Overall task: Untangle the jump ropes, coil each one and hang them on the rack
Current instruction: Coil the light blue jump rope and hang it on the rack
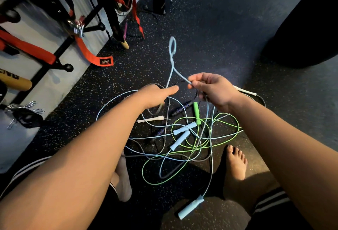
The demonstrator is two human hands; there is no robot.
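My right hand (214,91) pinches the pale blue rope (171,60); left hand (155,96) fingers hidden, grip undetermined. Open floor (219,28) beyond tangle (181,131).

**A:** Handles, by colour?

**B:** Three light-blue handles (184,127) (180,139) (191,207) (two lie side by side in the tangle), two white handles (150,119) (245,91), two dark handles (181,109) (158,133) and one green handle (197,112). Eight in all.

**A:** Cord colours?

**B:** Four: light-blue cord (172,69), green cord (236,120), grey cord (201,159) and black cord (180,82). How many ropes these make cannot be told.

**A:** Limbs in view?

**B:** Two hands, the left hand (155,96) and the right hand (214,91), and two feet (236,162) (123,175).
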